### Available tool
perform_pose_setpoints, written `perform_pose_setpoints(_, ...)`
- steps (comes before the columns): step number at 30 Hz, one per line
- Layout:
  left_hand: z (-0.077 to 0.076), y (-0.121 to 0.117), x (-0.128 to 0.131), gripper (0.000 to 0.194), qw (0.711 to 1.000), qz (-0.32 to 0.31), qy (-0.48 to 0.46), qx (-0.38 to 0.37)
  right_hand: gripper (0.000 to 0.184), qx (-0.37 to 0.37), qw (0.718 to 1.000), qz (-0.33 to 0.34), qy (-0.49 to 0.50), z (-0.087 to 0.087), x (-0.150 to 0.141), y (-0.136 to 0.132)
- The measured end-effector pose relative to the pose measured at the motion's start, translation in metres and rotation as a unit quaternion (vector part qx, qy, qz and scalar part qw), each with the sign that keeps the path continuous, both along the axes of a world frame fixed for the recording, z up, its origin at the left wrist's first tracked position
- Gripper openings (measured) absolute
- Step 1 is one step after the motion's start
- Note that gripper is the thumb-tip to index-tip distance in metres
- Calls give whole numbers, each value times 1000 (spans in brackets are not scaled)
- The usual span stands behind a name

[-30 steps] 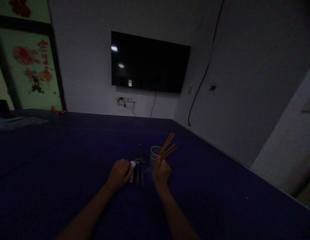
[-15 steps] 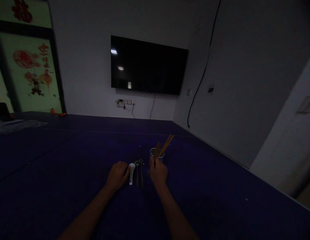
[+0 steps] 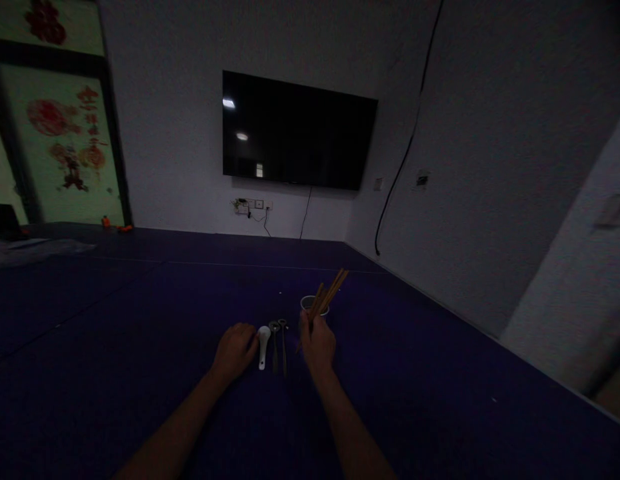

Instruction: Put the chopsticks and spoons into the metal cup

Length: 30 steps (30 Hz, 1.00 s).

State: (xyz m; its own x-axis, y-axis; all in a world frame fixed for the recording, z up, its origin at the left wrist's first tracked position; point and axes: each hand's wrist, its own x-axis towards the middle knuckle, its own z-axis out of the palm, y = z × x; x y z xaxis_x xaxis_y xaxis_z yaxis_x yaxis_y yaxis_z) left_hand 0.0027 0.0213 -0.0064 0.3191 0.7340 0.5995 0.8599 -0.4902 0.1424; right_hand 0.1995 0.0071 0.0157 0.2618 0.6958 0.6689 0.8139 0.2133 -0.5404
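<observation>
Head view: right hand [image 3: 318,343] grasps chopsticks [image 3: 333,291], their upper ends slanting away over the cup [image 3: 303,301]. The cup stands upright on the blue floor [image 3: 420,373], just beyond that hand and partly hidden by it (whether any sticks rest inside cannot be told). Left hand [image 3: 235,349] lies palm down, fingers relaxed, gripping nothing visible, its thumb side at the white spoon [image 3: 263,347]; contact cannot be confirmed. Two metal spoons [image 3: 275,327] lie side by side between the white spoon and the right hand.
</observation>
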Motion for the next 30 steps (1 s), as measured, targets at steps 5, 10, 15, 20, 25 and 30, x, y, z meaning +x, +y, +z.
perform_pose_setpoints(5, 0, 0, 0, 31, 1000, 2, 4, -3, 64, 34, 999, -8, -14, -5, 0, 3)
perform_pose_setpoints(10, -1, 1, 0, 32, 1000, -3, 9, -11, 60, 161, 986, -11, 40, -8, 6, 2)
perform_pose_setpoints(15, 1, -1, 0, 32, 1000, -2, 6, -18, 56, 253, 965, -21, 58, -1, 12, -3)
perform_pose_setpoints(20, 2, -2, 0, 31, 1000, -8, -1, -25, 58, 218, 972, -25, 81, 7, 13, -7)
perform_pose_setpoints(25, -1, -1, 0, 28, 1000, -12, -7, -27, 56, 167, 979, -25, 118, 10, 19, -1)
perform_pose_setpoints(30, -2, 0, 0, 30, 1000, -1, 7, -28, 63, 109, 986, -45, 121, 7, 32, 17)
